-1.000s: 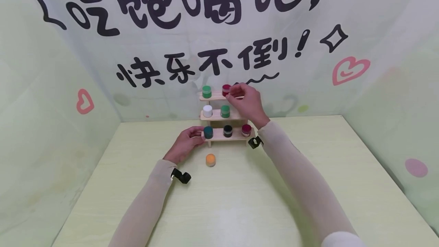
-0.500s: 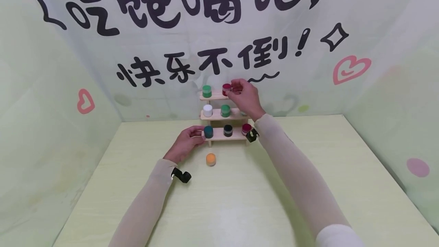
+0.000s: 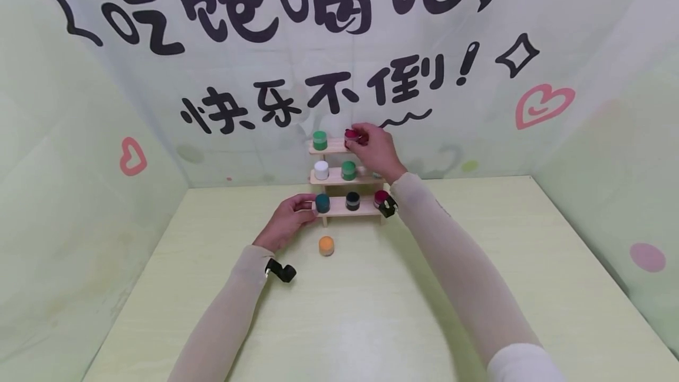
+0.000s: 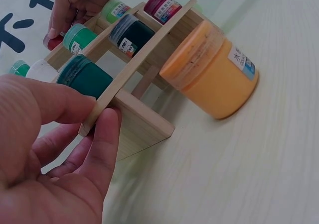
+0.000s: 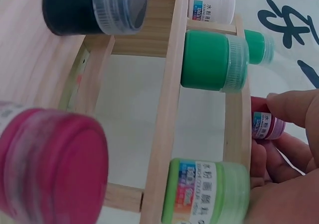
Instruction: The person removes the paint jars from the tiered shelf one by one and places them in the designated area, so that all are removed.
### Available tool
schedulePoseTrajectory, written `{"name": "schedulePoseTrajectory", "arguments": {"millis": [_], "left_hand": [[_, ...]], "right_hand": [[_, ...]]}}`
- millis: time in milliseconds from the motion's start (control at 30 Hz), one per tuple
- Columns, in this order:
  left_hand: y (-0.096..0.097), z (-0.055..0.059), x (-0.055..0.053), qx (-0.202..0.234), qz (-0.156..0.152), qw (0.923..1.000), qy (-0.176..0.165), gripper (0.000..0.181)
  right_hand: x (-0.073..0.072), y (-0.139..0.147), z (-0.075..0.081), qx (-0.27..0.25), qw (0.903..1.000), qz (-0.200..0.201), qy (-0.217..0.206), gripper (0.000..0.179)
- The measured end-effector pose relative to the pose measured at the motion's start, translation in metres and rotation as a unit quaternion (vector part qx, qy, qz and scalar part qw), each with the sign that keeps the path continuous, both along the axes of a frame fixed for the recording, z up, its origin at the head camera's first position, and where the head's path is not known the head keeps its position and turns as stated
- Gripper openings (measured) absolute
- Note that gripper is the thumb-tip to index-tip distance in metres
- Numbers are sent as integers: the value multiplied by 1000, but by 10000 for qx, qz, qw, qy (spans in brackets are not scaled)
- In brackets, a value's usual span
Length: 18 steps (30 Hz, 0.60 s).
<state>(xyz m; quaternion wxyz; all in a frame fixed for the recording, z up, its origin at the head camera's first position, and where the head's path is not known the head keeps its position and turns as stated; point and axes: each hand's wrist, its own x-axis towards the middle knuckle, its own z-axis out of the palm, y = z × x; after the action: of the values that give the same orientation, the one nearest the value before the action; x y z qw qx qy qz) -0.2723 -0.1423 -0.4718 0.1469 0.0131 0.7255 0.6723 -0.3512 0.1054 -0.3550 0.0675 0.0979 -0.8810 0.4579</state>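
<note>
A three-tier wooden rack (image 3: 338, 208) holds small paint jars. My left hand (image 3: 286, 221) pinches the left end of its lowest shelf between thumb and fingers, beside a teal paint jar (image 4: 85, 77). My right hand (image 3: 378, 150) reaches to the top tier, where thumb and fingers grip a dark red paint jar (image 5: 268, 125). A bright green jar (image 3: 320, 140) stands to its left on the same shelf. The middle tier bears a white jar (image 3: 321, 170), a green jar (image 5: 212, 59) and a light green jar (image 5: 199, 194), the last mostly behind my right hand in the head view.
An orange paint jar (image 3: 326, 246) stands on the table in front of the rack. On the lowest tier are a black jar (image 3: 352, 201) and a crimson jar (image 5: 55, 164). A printed cloth wall (image 3: 254, 158) rises close behind the rack.
My right hand has shifted slightly and closed its fingers round the dark red jar on the top tier. The left hand keeps its hold on the rack.
</note>
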Motion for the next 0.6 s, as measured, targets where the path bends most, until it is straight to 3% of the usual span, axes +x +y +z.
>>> {"name": "schedulePoseTrajectory", "arguments": {"millis": [600], "left_hand": [[-2,-1,-2,37,-11,10000,-36,47]], "right_hand": [[23,14,4,-15,9996,260,56,53]]}}
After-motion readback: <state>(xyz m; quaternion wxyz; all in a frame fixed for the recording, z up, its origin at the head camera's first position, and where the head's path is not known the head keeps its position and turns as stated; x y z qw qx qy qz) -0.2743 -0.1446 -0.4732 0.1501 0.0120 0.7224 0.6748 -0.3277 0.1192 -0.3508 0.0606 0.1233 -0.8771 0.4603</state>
